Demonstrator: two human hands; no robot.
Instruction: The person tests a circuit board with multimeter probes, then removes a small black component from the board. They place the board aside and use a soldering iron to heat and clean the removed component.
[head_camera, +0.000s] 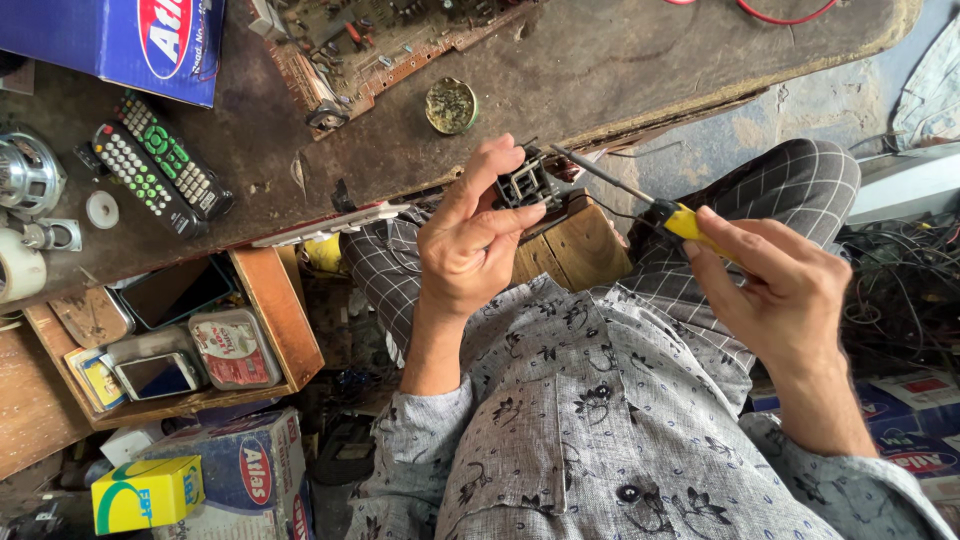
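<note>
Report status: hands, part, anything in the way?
Left hand grips small black component. Right hand holds yellow-handled soldering iron, tip at the component. Nothing between them.

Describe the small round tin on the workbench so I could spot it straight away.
Start at the dark, worn workbench along the top. Just above the left hand, right of the brown circuit board, sits the round tin. It is open, shallow, brass-coloured with grimy contents, the only round thing there.
</note>
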